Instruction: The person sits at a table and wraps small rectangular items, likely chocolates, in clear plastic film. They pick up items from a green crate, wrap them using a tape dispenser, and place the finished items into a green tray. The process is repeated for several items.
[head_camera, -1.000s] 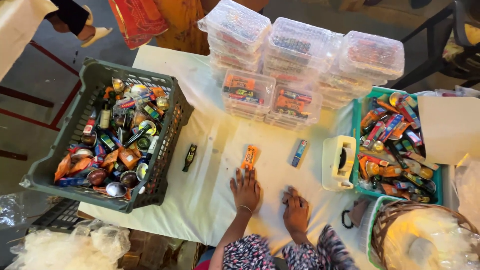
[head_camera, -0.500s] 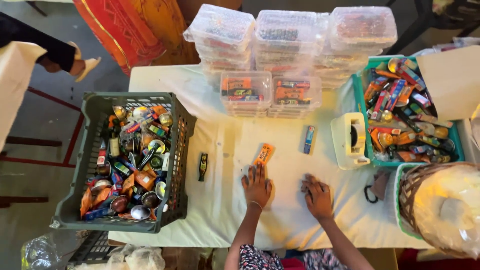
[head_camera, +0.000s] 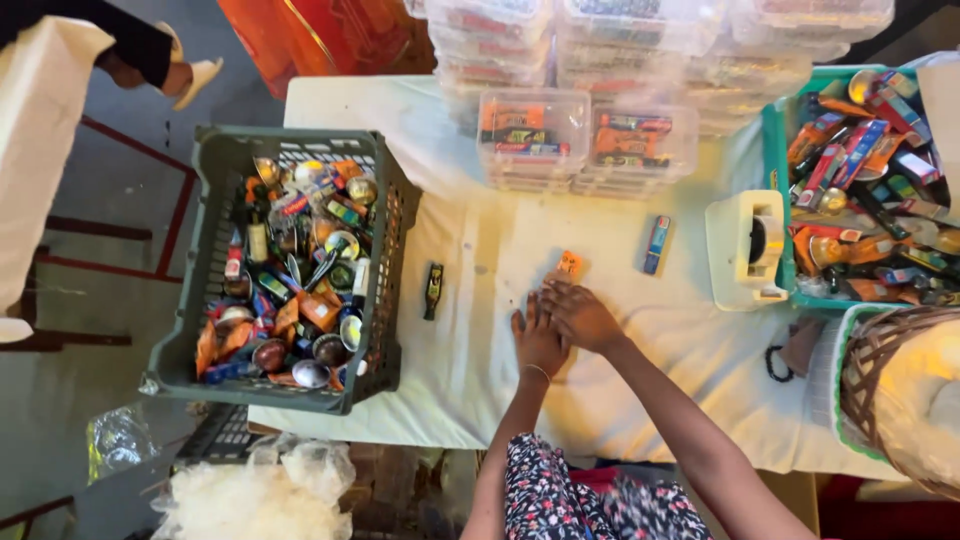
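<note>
Head: orange packet (head_camera: 568, 265) at fingertips (head_camera: 550, 292)

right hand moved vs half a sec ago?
Yes. The right hand has slid left across the table, away from the tape dispenser. It was apart from the left hand; now it touches it, by the orange pack.

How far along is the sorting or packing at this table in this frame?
Done: lidded clear boxes stand stacked and filled at the table's far edge. In hand: both hands, left hand and right hand, meet on an orange pack. Left: a blue pack and a dark bottle lie loose; the grey crate and green basket are full.
</note>
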